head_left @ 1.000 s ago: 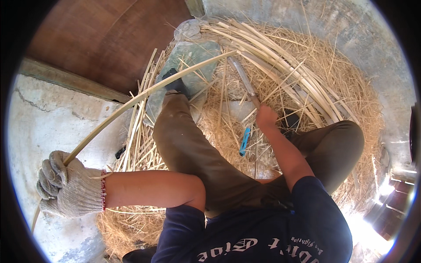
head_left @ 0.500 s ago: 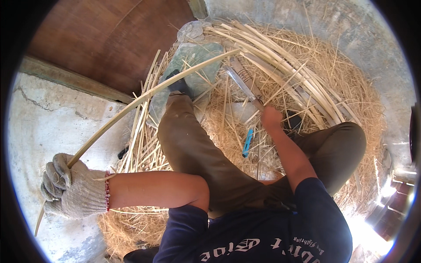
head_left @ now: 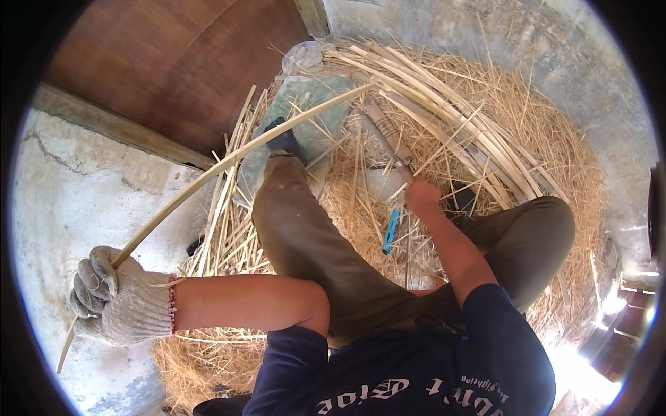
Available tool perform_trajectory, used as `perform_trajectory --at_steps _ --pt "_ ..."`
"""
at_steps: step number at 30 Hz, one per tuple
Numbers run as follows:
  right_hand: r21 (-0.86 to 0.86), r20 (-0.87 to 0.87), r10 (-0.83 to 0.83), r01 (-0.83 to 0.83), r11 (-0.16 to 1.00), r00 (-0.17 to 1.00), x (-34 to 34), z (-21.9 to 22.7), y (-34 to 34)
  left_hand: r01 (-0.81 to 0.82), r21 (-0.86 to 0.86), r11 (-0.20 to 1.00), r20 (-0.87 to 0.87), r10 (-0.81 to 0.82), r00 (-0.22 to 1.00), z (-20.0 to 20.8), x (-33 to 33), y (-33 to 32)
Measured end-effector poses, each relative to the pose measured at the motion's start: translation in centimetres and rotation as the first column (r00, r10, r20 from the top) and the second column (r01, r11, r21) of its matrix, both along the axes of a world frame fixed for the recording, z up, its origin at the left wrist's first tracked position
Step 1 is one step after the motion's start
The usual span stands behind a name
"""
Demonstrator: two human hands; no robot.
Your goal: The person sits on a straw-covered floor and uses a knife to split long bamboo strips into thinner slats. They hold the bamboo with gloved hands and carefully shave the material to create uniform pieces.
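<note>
Well apart, both hands (head_left: 125, 301) (head_left: 423, 197), left sideways, right forward.

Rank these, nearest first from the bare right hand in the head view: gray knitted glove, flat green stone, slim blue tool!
1. Slim blue tool: lower left of bare right hand.
2. Flat green stone: upper left.
3. Gray knitted glove: far lower left.

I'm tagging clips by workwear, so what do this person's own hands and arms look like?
The left hand wears a pale grey knit glove, darker grey over the fingers, with red trim at the cuff. The right hand wears no glove. Both forearms are bare below short, dark navy sleeves.
</note>
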State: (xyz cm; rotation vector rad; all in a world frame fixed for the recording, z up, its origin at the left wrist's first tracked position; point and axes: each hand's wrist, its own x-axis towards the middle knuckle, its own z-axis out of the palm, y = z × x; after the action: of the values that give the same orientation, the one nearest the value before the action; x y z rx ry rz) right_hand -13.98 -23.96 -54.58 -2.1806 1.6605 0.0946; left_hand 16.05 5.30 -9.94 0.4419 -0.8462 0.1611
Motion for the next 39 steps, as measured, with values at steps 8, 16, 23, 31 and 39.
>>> perform_trajectory --at_steps 8,16,23,31,39 --pt "0.042 0.171 -0.149 0.144 0.989 0.974 -0.8 0.8 -1.4 -0.004 -0.005 1.000 -0.011 0.004 1.000 -0.2 -0.1 -0.1" --pt "0.338 0.429 -0.292 0.148 0.930 0.855 -1.6 1.5 -3.6 -0.056 -0.039 0.998 -0.055 0.054 0.997 0.6 -1.2 -0.8" --pt "0.483 0.739 -0.411 0.005 0.875 0.534 6.1 1.8 -2.0 -0.174 -0.017 0.985 -0.136 0.170 0.976 0.6 -1.0 -1.3" --pt "0.544 0.725 -0.414 -0.089 0.834 0.550 20.6 0.0 -7.2 0.022 -0.116 0.993 -0.278 -0.054 0.959 1.1 1.0 -3.2" --pt "0.372 0.558 -0.317 0.111 0.922 0.767 18.4 -4.6 -8.2 0.062 -0.092 0.994 -0.242 -0.082 0.967 0.5 1.1 -5.4"
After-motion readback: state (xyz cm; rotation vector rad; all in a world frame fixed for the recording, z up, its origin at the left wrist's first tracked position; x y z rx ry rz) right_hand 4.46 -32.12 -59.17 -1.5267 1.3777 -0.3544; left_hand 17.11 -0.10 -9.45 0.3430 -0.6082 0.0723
